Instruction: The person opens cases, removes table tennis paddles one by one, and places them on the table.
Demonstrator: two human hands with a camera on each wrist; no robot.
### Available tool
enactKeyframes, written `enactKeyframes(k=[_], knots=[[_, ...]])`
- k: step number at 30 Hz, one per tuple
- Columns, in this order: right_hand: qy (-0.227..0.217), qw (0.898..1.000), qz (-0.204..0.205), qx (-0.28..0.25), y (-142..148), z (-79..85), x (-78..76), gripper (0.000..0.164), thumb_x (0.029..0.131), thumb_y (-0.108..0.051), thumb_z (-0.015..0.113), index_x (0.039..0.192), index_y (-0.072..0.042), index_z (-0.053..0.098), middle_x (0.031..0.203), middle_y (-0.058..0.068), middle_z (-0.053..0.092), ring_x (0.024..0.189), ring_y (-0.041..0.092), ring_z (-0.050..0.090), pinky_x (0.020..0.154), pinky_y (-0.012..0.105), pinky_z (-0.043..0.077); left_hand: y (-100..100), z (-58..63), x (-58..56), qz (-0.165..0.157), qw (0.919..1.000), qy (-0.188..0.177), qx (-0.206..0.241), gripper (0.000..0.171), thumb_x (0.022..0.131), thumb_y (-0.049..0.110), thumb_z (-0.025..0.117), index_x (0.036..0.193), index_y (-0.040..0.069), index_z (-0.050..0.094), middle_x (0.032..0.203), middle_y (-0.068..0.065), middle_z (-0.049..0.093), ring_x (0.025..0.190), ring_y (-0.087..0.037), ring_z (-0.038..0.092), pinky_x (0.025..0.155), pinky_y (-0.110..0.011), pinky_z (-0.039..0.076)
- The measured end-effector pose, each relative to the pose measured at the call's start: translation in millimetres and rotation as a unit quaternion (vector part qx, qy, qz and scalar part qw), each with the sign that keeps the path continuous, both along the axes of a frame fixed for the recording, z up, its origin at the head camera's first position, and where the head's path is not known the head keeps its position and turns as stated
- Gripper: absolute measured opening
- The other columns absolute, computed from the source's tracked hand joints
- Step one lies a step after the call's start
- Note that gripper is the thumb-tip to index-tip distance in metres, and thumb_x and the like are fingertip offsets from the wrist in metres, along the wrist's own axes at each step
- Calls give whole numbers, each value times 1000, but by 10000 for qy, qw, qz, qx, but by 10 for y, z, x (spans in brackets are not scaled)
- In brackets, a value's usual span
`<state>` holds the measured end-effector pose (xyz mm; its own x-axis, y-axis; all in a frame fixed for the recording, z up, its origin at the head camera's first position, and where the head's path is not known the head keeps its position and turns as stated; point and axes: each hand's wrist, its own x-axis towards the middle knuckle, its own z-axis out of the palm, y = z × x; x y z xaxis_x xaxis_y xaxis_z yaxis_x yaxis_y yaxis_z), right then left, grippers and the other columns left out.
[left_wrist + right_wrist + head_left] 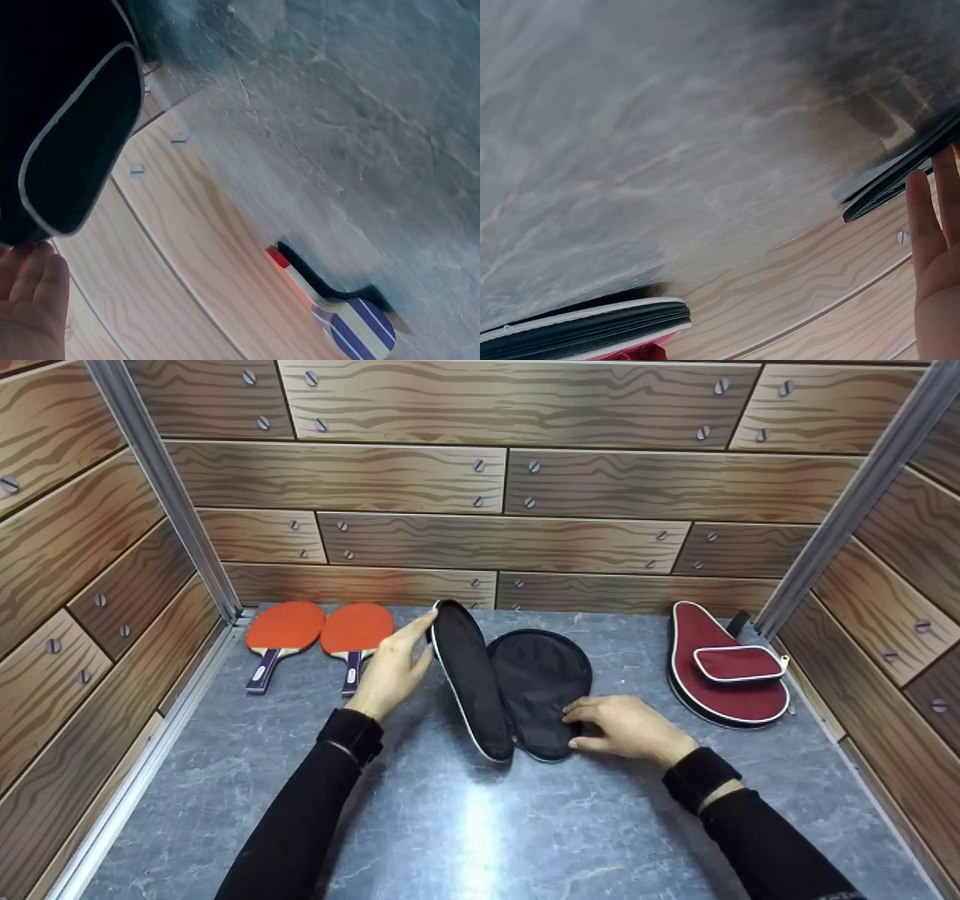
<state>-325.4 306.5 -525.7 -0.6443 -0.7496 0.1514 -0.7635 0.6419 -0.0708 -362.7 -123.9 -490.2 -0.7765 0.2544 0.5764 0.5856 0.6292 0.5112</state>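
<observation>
A paddle case lies unzipped in the middle of the table, its black lining (536, 682) showing. The cover half (471, 682) stands tilted up on the left, edged in white piping. My left hand (394, 671) touches that cover's outer side near its top, fingers fairly straight. In the left wrist view, the fingers (37, 289) meet the case beside a white-edged pocket (82, 142). My right hand (622, 725) rests its fingertips and thumb on the right rim of the flat half. The right wrist view shows extended fingers (930, 240) against the black case edge (889, 191).
Two orange table tennis paddles, a left one (285, 626) and a right one (358, 630), lie at the back left. A closed dark red paddle case (694, 637) with a front pocket (739, 664) lies at the right. Wood-patterned walls (420, 480) enclose the grey table (570, 832).
</observation>
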Motion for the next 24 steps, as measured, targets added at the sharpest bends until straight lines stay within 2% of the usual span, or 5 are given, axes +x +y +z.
enactKeyframes(k=[3,9,15,19,24], knots=[[29,10000,28,-1,-39,-12,11,43,107,-46,84,136,-13,86,139,3,86,128,25,84,106,50,71,32,-7,-17,1,9999,-133,-60,68,111,6,74,176,4,52,175,-23,62,161,-42,64,139,-54,50],[-33,10000,12,-13,-123,-25,41,44,108,-48,83,138,-16,86,142,1,86,131,24,83,108,51,70,90,-4,-71,107,9976,-679,35,80,114,20,76,183,8,38,183,-23,51,169,-42,54,144,-54,42],[-86,9999,55,-27,-201,-28,71,45,109,-50,81,140,-17,85,144,0,85,134,24,83,110,51,70,112,13,-126,-68,9931,-1157,196,79,115,31,76,183,8,41,187,-20,47,175,-40,45,149,-54,34],[-137,9998,137,31,-240,-10,89,46,110,-51,80,142,-18,85,146,-1,84,136,23,82,111,50,69,127,20,-142,-291,9935,-1102,68,83,113,29,81,182,8,41,186,-19,48,176,-39,45,149,-53,34],[-272,9991,264,163,-281,23,110,49,111,-53,78,146,-19,84,152,-2,82,141,22,80,114,51,68,173,29,-149,-494,9953,-813,-179,89,106,15,86,182,5,40,185,-21,48,174,-41,47,148,-54,36]])
